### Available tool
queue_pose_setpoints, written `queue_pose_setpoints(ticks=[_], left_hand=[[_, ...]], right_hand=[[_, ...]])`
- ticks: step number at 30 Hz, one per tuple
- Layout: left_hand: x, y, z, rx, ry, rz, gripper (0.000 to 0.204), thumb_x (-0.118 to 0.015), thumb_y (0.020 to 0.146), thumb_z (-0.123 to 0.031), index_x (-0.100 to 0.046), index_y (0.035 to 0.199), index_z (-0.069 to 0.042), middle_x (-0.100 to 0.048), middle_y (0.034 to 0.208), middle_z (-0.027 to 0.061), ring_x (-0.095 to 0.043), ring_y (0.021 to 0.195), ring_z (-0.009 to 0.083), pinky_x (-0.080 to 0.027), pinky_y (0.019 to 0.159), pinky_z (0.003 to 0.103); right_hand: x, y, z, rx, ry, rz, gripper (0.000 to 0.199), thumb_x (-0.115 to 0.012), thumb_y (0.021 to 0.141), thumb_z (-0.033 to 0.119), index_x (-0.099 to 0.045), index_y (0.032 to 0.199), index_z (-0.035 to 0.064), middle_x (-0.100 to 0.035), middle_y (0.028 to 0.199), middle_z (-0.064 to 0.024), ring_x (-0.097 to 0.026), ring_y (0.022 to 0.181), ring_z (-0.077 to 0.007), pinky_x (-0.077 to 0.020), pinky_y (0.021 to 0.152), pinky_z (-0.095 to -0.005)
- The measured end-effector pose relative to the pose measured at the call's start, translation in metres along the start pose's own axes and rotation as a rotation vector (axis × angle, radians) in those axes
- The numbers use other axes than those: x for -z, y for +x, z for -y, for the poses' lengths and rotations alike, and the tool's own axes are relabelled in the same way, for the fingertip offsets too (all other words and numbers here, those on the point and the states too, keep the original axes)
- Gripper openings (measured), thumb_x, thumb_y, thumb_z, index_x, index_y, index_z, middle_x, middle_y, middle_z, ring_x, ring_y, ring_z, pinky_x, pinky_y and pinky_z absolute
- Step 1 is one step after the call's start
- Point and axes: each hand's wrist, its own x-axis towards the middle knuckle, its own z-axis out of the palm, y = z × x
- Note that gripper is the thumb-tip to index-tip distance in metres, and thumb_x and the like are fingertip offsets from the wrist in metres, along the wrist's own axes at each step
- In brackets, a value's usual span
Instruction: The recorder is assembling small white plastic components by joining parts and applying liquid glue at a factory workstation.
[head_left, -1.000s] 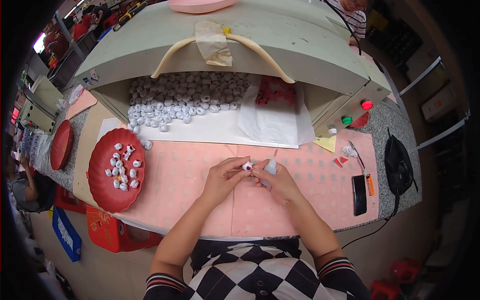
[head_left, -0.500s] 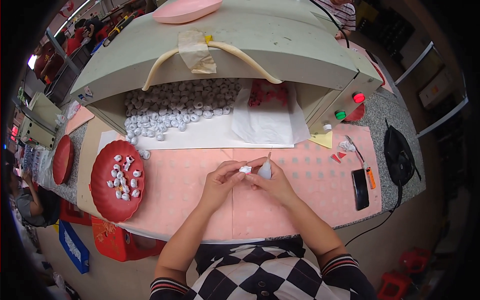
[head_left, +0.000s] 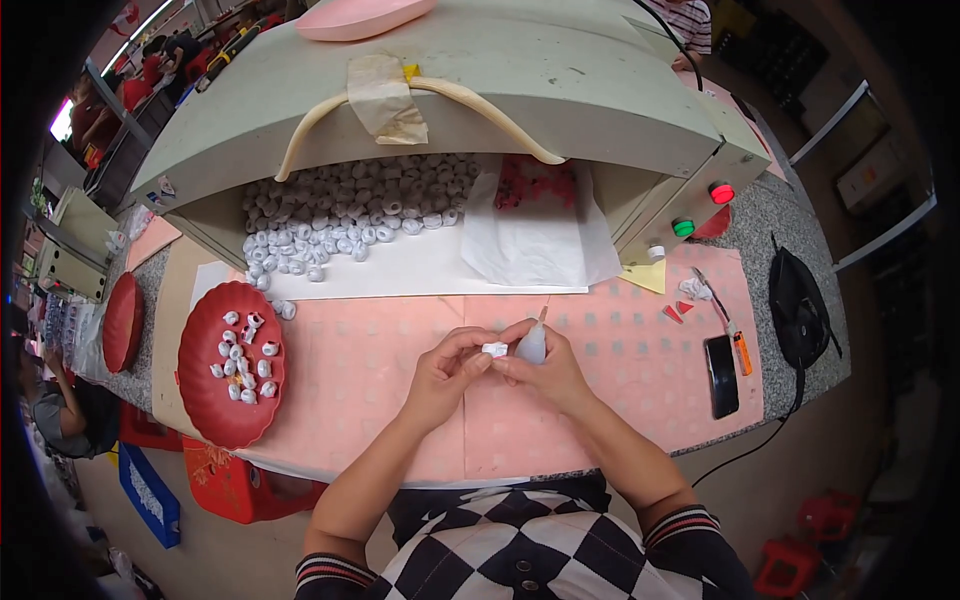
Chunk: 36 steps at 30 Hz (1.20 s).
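Observation:
Over the pink sheet [head_left: 350, 405], my two hands are close together at chest height. My left hand [head_left: 438, 375] is closed with its fingertips around a small white piece [head_left: 495, 349], whose exact kind is too small to make out. My right hand [head_left: 556, 378] is closed around a translucent squeeze bottle [head_left: 532, 347] with a thin tip pointing up, and its fingertips also reach the white piece. To the left, a red scalloped plate [head_left: 225, 415] holds several small white pieces with dark marks. Many similar white rounded pieces [head_left: 350, 205] lie heaped ahead.
A grey-green box-shaped machine [head_left: 560, 95] arches over the heap, with red and green buttons on its right side. White paper [head_left: 530, 245] with red bits lies inside. At right are a phone [head_left: 720, 378], an orange-handled tool [head_left: 741, 353], red scraps [head_left: 672, 313] and a black bag [head_left: 797, 310].
The white piece has turned slightly between my fingertips and the bottle has shifted a little in my right hand. Both hands keep their hold; the whole view has moved slightly.

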Motion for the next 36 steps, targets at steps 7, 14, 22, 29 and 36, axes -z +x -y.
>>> queue_pose_setpoints(ticks=[7, 14, 22, 29, 36], left_hand=[[0.002, -0.004, -0.007, -0.002, -0.045, -0.020, 0.023, -0.056, 0.093, -0.007, -0.057, 0.115, 0.000, -0.057, 0.115, 0.0078, -0.057, 0.105, 0.0165, -0.046, 0.093, 0.031], [0.010, -0.009, -0.025, 0.060, 0.026, -0.238, 0.024, -0.059, 0.092, -0.007, -0.059, 0.115, -0.003, -0.062, 0.110, 0.0046, -0.058, 0.099, 0.0112, -0.046, 0.088, 0.026], [0.125, -0.058, -0.131, -0.285, 1.490, -0.964, 0.026, -0.063, 0.084, -0.005, -0.059, 0.111, -0.005, -0.058, 0.103, 0.0083, -0.056, 0.092, 0.0166, -0.047, 0.074, 0.029], [0.125, 0.043, -0.050, -0.312, 1.216, -0.525, 0.032, -0.066, 0.082, -0.006, -0.059, 0.114, -0.006, -0.057, 0.112, 0.0099, -0.058, 0.097, 0.0257, -0.049, 0.077, 0.032], [0.105, 0.052, -0.053, -0.312, 1.235, -0.451, 0.024, -0.064, 0.083, -0.003, -0.062, 0.108, -0.002, -0.060, 0.103, 0.0112, -0.060, 0.096, 0.0256, -0.050, 0.081, 0.032]], right_hand=[[-0.006, 0.002, -0.003, -0.022, 0.025, -0.003, 0.021, -0.071, 0.082, 0.005, -0.059, 0.098, 0.0020, -0.061, 0.088, -0.0029, -0.056, 0.069, -0.0075, -0.0452, 0.057, -0.0209], [-0.008, 0.002, -0.003, -0.146, 0.179, -0.019, 0.030, -0.060, 0.091, 0.012, -0.057, 0.120, 0.0032, -0.065, 0.090, -0.0064, -0.056, 0.065, -0.0096, -0.0430, 0.053, -0.0222], [0.006, 0.010, 0.008, -0.097, -0.290, -0.072, 0.025, -0.055, 0.094, 0.016, -0.055, 0.117, 0.0045, -0.065, 0.089, -0.0055, -0.056, 0.067, -0.0068, -0.0449, 0.056, -0.0202], [0.007, 0.001, -0.013, 0.139, -0.257, -0.126, 0.019, -0.062, 0.086, 0.000, -0.051, 0.102, 0.0034, -0.061, 0.087, -0.0041, -0.054, 0.073, -0.0062, -0.0445, 0.060, -0.0204], [0.015, -0.006, -0.014, 0.064, -0.100, -0.220, 0.020, -0.063, 0.085, -0.001, -0.055, 0.104, 0.0018, -0.057, 0.086, -0.0013, -0.052, 0.070, -0.0049, -0.0432, 0.059, -0.0194]])
